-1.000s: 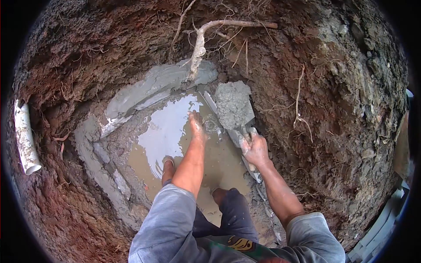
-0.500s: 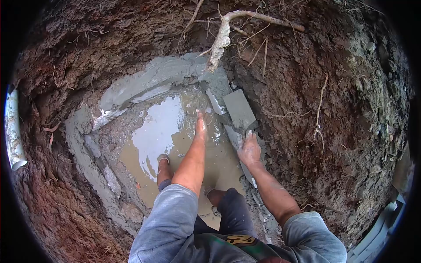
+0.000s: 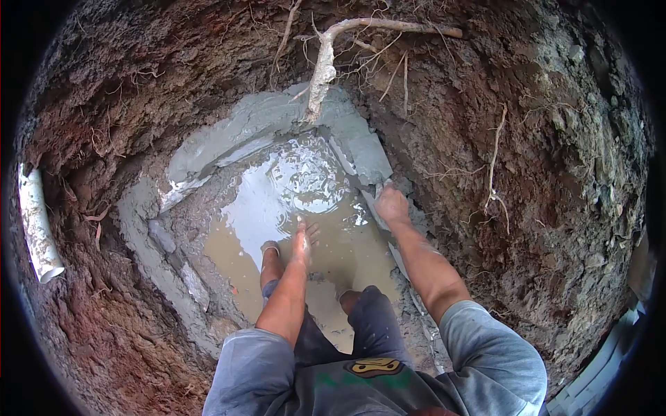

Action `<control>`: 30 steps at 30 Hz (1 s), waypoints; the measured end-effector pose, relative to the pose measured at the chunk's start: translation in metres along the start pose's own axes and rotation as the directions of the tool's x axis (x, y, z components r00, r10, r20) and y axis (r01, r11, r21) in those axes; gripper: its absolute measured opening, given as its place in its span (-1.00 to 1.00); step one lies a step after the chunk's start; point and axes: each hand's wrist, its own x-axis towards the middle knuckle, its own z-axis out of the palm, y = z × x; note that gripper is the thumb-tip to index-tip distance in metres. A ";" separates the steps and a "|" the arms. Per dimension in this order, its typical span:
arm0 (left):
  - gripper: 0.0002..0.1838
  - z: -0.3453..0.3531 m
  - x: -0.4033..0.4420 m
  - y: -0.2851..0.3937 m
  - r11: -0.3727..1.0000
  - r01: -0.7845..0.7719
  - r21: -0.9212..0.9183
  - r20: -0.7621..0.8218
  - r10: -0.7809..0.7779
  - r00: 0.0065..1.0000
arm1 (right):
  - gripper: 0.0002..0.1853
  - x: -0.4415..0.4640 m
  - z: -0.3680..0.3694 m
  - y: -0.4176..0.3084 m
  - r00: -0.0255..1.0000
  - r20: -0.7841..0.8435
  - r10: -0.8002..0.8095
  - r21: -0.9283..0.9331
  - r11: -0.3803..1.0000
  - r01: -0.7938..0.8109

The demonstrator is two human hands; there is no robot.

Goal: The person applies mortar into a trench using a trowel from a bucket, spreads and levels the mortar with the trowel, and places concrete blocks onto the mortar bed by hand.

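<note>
My right hand (image 3: 392,206) is closed at the near end of a flat grey trowel (image 3: 372,163). The blade lies along the wet mortar band (image 3: 347,128) on the right side of the pit; its surface blends with the mortar, and its handle is hidden in my fist. My left hand (image 3: 304,239) hovers over the muddy water (image 3: 326,256), fingers spread and holding nothing. Wet grey smears mark it. Ripples spread on the water beyond it, near the far corner of the mortar.
Steep soil walls (image 3: 541,152) surround me. A thick root (image 3: 322,73) juts over the far corner, with thinner roots (image 3: 494,159) on the right wall. A white pipe (image 3: 40,225) sticks out at left. My legs (image 3: 378,319) stand in the water.
The trowel has gone from standing out at an angle to lying along the mortar. My left hand has drawn back towards me, and fresh ripples have appeared in the water.
</note>
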 end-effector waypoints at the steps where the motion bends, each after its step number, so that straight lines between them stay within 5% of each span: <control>1: -0.20 -0.001 -0.009 -0.008 1.000 0.018 0.019 0.003 -0.018 1.000 | -0.64 -0.012 0.003 0.011 1.000 0.004 0.025 0.004 1.000 -0.025; 13: -0.17 0.020 -0.073 0.084 0.973 -0.041 0.228 -0.038 0.051 0.998 | -0.60 -0.144 -0.043 0.044 0.982 -0.021 0.188 0.049 0.981 -0.187; 18: -0.23 0.060 -0.137 0.151 0.926 -0.158 0.343 0.137 0.117 0.984 | -0.59 -0.255 -0.146 0.029 0.999 0.005 0.043 0.051 0.998 -0.043; 20: -0.23 0.091 -0.186 0.189 0.894 -0.205 0.398 0.274 0.097 0.957 | -0.67 -0.292 -0.190 0.023 0.966 -0.255 -0.041 0.195 0.976 0.093; 26: -0.27 0.195 -0.332 0.275 0.808 -0.415 0.419 0.603 0.095 0.792 | -0.67 -0.428 -0.380 0.025 0.856 -0.512 -0.071 0.408 0.857 0.315; 28: -0.32 0.240 -0.381 0.295 0.776 -0.522 0.354 0.684 0.166 0.711 | -0.71 -0.476 -0.426 0.049 0.694 -0.719 -0.026 0.313 0.880 0.357; 30: -0.32 0.289 -0.425 0.305 0.707 -0.661 0.251 0.772 0.266 0.577 | -0.76 -0.526 -0.483 0.079 0.541 -0.837 0.083 0.241 0.943 0.228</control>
